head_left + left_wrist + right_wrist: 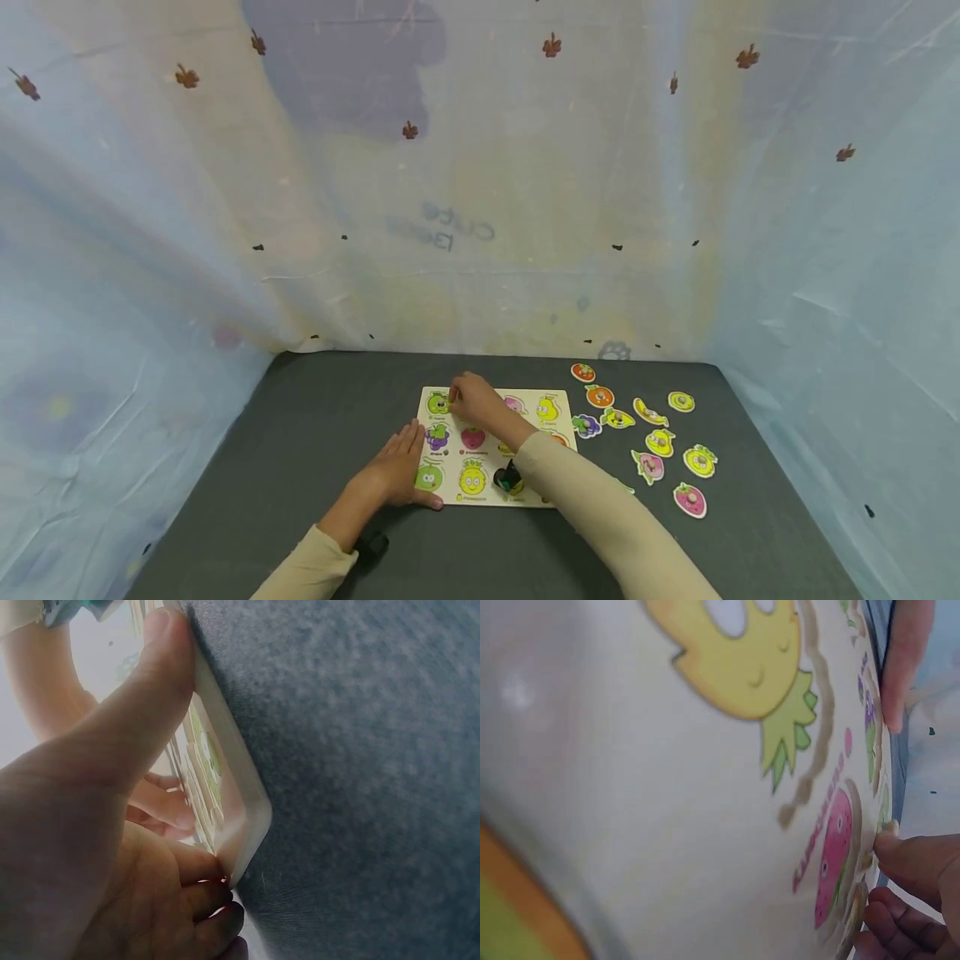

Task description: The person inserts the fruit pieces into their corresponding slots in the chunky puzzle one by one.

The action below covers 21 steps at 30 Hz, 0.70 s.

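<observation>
A cream fruit puzzle board (452,497) lies flat, printed with fruit pictures such as a pineapple (472,477) and a strawberry (472,438). My left hand (396,467) rests with extended fingers along the board's left edge, its thumb (150,675) at the front edge. Reaching across the board, my right hand (476,400) is at the upper left beside a green fruit (438,403). Its thumb and fingers pinch a small wooden peg (890,825) of a puzzle piece there; most of that piece is hidden.
Loose fruit puzzle pieces with pegs lie right of the board, among them an orange (599,396), grapes (587,426), a banana (649,412), a pineapple (700,460) and a strawberry (690,500). A printed curtain (495,183) encloses the dark table (330,417).
</observation>
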Tool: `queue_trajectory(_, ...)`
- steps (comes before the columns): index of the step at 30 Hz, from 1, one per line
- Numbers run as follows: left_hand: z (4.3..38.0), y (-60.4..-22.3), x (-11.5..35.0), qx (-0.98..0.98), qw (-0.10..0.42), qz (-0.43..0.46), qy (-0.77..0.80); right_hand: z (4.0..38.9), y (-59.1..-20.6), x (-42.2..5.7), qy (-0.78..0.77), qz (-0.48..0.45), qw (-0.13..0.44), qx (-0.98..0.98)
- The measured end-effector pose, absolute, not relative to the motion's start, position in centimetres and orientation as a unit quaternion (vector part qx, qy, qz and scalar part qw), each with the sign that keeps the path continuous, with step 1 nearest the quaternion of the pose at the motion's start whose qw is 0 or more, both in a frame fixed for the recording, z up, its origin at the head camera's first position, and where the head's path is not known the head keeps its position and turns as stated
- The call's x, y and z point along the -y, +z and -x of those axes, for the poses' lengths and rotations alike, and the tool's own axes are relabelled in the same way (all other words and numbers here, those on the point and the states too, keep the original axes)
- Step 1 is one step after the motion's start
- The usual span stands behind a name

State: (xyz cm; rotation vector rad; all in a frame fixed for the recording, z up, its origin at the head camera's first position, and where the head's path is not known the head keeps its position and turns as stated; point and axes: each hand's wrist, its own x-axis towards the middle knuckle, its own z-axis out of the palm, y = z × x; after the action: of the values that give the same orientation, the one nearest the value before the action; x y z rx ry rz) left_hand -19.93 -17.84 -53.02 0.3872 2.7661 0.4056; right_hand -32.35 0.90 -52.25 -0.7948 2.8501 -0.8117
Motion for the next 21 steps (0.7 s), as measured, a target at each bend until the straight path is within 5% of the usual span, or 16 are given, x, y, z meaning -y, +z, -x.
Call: queue_trajectory(21,20.1,-53.8,18.1,-0.964,0.158,-0.142,0.159,31.5,-50.6,-6.6,-0.312,0.236,-0.018,-0.92)
